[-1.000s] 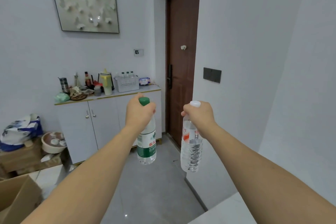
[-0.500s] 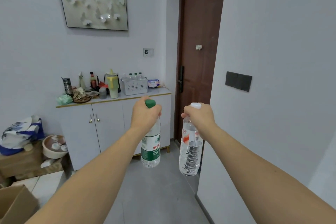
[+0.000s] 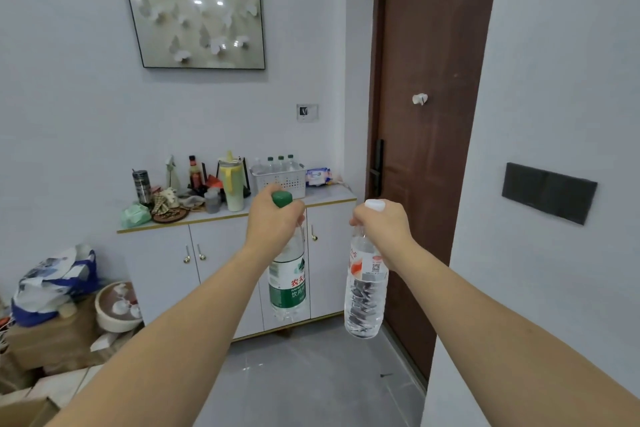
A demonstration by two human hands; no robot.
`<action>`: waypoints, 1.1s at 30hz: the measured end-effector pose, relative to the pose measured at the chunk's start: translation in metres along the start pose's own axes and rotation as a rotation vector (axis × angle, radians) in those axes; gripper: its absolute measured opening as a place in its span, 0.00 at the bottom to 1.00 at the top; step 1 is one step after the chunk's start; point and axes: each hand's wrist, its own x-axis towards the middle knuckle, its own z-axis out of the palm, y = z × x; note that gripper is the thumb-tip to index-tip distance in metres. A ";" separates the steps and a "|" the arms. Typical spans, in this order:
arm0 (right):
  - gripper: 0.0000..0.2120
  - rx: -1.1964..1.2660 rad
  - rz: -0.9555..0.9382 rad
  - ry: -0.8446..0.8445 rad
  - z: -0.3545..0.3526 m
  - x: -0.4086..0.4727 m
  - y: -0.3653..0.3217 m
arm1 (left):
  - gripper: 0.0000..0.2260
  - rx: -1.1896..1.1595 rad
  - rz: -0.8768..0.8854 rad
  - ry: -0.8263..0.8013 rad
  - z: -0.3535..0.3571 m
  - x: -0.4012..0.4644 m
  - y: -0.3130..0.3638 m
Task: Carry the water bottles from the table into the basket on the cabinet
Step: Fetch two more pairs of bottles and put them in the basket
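My left hand grips the neck of a green-capped, green-labelled water bottle that hangs upright below it. My right hand grips the neck of a white-capped, clear water bottle with a red and white label. Both are held out in front of me, above the grey floor. Ahead stands the white cabinet. On its top, toward the right, sits the white perforated basket, with several bottles standing in it. The table is out of view.
Left of the basket the cabinet top holds a yellow-lidded pitcher, a sauce bottle, a steel tumbler and small clutter. A brown door stands right of the cabinet, a wall corner at my right. Boxes, a bag and a bowl lie at the left.
The cabinet and basket have grown larger and shifted right in view as I moved toward them. Both hands keep the same hold on their bottles.
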 end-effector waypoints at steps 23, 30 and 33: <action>0.06 0.108 0.008 -0.046 0.238 0.349 0.021 | 0.05 -0.018 -0.019 0.023 -0.002 0.380 -0.170; 0.05 0.105 0.008 -0.033 0.272 0.465 0.052 | 0.06 0.059 -0.077 -0.009 0.043 0.479 -0.221; 0.04 0.096 -0.030 -0.072 0.281 0.525 0.055 | 0.06 0.143 -0.097 -0.116 0.062 0.533 -0.231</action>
